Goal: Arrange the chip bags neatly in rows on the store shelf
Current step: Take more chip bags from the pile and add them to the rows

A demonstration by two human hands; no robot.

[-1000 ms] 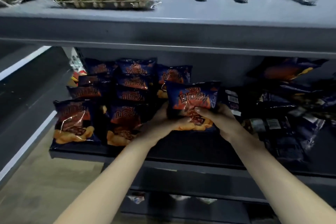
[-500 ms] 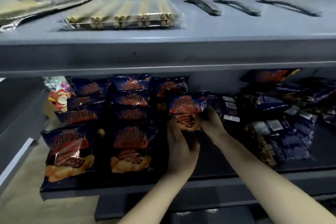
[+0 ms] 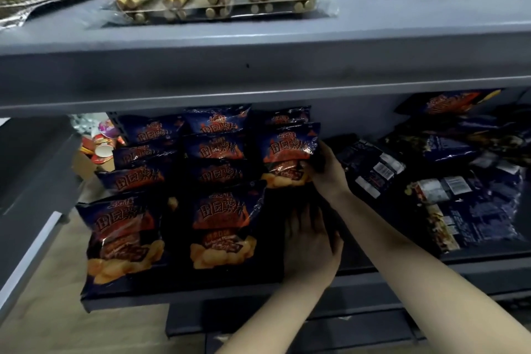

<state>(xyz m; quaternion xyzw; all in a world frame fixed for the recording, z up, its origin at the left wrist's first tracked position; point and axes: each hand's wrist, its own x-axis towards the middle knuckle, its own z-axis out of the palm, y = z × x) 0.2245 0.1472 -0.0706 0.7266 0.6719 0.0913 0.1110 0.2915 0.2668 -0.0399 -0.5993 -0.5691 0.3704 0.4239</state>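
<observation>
Nearest, the left hand (image 3: 311, 247) lay flat and open on the bare shelf (image 3: 373, 261), holding nothing. Just beyond it, the right hand (image 3: 327, 169) pinched the lower right edge of a chip bag (image 3: 288, 152) standing in the third row. Behind that stood another bag (image 3: 287, 116). If released tilted, it would likely slump forward, since nothing braced its front.

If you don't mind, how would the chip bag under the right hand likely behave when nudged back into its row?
The chip bag looks puffed with air, so probably light and easy to slide. Its glossy film may slip under the right hand. Standing upright with no bag in front of it, it could tip forward; the left hand lies below.
</observation>
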